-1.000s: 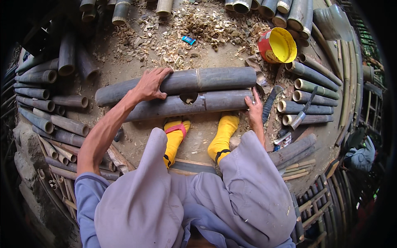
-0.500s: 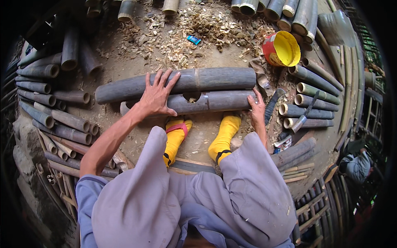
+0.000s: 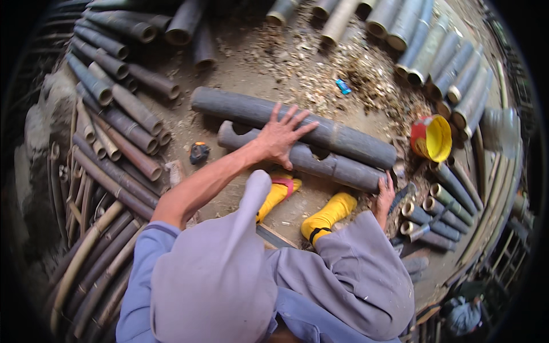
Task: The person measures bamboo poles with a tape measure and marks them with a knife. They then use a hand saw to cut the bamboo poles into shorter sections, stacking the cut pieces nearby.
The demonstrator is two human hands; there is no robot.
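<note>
Two thick dark bamboo tubes lie side by side on the ground in front of my feet. Across both, my left hand (image 3: 280, 138) rests with its fingers spread onto the far tube (image 3: 360, 138) and its thumb near the other one. That near tube (image 3: 349, 174) is shorter at the left and has a cut hole in its upper side, just right of my left hand. At the tubes' right end is my right hand (image 3: 384, 197), its fingers stretched up along the cut ends and its thumb against the near tube.
My yellow-socked feet (image 3: 331, 211) stand close behind the tubes. A tape measure (image 3: 199, 153) lies to the left. Bamboo stacks (image 3: 134, 108) flank both sides. Beyond lie wood chips (image 3: 309, 74), a small blue packet (image 3: 343, 86) and a red-and-yellow bucket (image 3: 420, 137).
My view has swung, so the whole scene appears tilted and shifted, and the tape measure shows at the left. Both hands keep their places on the bamboo tubes.
</note>
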